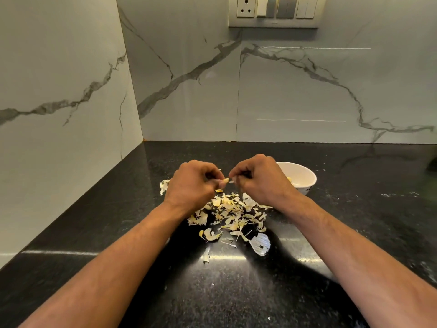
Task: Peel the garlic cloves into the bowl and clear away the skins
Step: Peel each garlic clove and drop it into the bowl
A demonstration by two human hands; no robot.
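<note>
My left hand (194,183) and my right hand (257,178) are held close together above the black counter, fingers curled. Between their fingertips sits a small garlic clove (225,180); the left hand pinches it, and the right hand pinches a strip of its skin at the tip. Below the hands lies a scattered pile of pale garlic skins (233,216). A white bowl (305,176) stands just right of my right hand, with peeled yellowish cloves (289,179) partly visible inside; my hand hides its left side.
The black speckled counter (354,221) runs into a corner of marble-patterned walls at the back and left. A larger white skin piece (260,242) and a stray skin (207,255) lie nearer to me. A switch panel (274,10) is high on the back wall.
</note>
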